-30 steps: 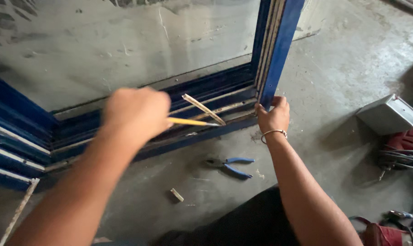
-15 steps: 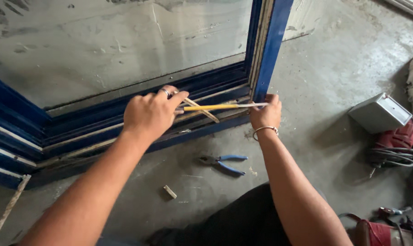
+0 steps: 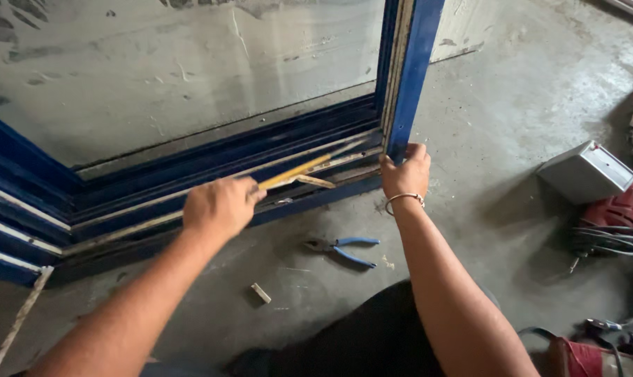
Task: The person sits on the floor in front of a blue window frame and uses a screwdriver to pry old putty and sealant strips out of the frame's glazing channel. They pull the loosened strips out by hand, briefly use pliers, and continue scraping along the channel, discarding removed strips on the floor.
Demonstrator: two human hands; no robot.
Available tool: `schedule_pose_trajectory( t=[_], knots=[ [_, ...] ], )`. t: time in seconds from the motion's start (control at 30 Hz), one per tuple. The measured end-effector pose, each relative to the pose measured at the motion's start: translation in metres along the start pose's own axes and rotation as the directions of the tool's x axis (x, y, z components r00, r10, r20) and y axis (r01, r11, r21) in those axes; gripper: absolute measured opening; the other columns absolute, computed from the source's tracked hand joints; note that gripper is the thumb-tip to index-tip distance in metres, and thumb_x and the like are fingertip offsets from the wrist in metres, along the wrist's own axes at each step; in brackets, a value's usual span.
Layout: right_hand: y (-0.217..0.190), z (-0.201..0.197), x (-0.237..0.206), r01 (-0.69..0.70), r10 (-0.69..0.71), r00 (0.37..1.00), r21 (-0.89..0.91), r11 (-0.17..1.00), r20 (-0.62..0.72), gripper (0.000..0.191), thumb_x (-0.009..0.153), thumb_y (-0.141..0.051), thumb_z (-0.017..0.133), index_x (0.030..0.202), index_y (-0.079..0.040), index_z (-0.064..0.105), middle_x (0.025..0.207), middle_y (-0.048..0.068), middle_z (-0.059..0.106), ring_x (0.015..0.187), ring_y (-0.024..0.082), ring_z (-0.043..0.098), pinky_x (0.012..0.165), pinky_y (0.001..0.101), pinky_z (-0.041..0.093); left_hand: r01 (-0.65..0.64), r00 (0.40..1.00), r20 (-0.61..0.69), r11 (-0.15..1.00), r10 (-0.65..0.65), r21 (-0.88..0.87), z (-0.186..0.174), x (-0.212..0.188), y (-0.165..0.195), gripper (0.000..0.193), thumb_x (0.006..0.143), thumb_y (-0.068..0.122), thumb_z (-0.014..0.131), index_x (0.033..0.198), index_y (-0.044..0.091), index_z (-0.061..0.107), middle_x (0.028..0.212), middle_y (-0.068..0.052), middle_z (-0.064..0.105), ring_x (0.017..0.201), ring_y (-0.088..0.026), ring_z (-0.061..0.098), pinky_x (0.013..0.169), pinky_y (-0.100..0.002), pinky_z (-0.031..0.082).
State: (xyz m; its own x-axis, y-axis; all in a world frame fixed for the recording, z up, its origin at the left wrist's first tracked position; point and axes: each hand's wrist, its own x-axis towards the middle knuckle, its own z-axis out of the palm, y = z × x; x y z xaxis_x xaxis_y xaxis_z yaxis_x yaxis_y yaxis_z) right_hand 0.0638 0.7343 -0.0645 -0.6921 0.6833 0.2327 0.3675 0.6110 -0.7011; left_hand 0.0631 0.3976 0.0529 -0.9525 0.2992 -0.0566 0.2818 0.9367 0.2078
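- At centre frame, left hand [image 3: 220, 207] has slid back left, gripping the yellow stick [image 3: 293, 172] now lying low along the blue frame's [image 3: 414, 77] bottom track
- Right hand [image 3: 404, 171] still clasps the frame's corner

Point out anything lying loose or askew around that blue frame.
A thin pale strip sits crooked across the blue frame's bottom track, beside the yellow tool in the left hand. Blue-handled pliers and a small pale offcut lie loose on the floor.

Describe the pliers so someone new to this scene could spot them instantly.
Start at the blue window frame leaning on the concrete floor. Just below its bottom rail, between the person's two forearms, lie the pliers. Their blue handles set them apart from the small pale block nearby.
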Motion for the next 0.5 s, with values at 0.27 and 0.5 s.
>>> schedule_pose_trajectory(
  t=[0.27, 0.5],
  knots=[
    [-0.001, 0.000, 0.001, -0.036, 0.036, 0.999, 0.001, 0.999, 0.015, 0.055, 0.077, -0.029, 0.087, 0.118, -0.006, 0.059, 0.116, 0.017, 0.062, 0.107, 0.038, 0.062, 0.092, 0.0460, 0.051, 0.123, 0.992, 0.031, 0.988, -0.120, -0.098, -0.006, -0.025, 0.033, 0.033, 0.094, 0.050, 0.062, 0.093, 0.021, 0.077, 0.088, -0.012, 0.076, 0.083, -0.036, 0.074, 0.070, -0.050, 0.057],
    [0.001, 0.002, 0.000, -0.055, 0.055, 0.998, 0.016, 0.998, 0.025, 0.053, 0.078, -0.029, 0.087, 0.117, -0.006, 0.059, 0.116, 0.018, 0.062, 0.107, 0.038, 0.062, 0.092, 0.0462, 0.051, -0.017, 0.988, -0.155, 1.000, 0.014, -0.021, -0.021, 0.050, 0.010, 0.028, 0.089, 0.046, 0.066, 0.099, 0.021, 0.076, 0.097, -0.011, 0.074, 0.085, -0.038, 0.071, 0.070, -0.054, 0.056]
  ],
)
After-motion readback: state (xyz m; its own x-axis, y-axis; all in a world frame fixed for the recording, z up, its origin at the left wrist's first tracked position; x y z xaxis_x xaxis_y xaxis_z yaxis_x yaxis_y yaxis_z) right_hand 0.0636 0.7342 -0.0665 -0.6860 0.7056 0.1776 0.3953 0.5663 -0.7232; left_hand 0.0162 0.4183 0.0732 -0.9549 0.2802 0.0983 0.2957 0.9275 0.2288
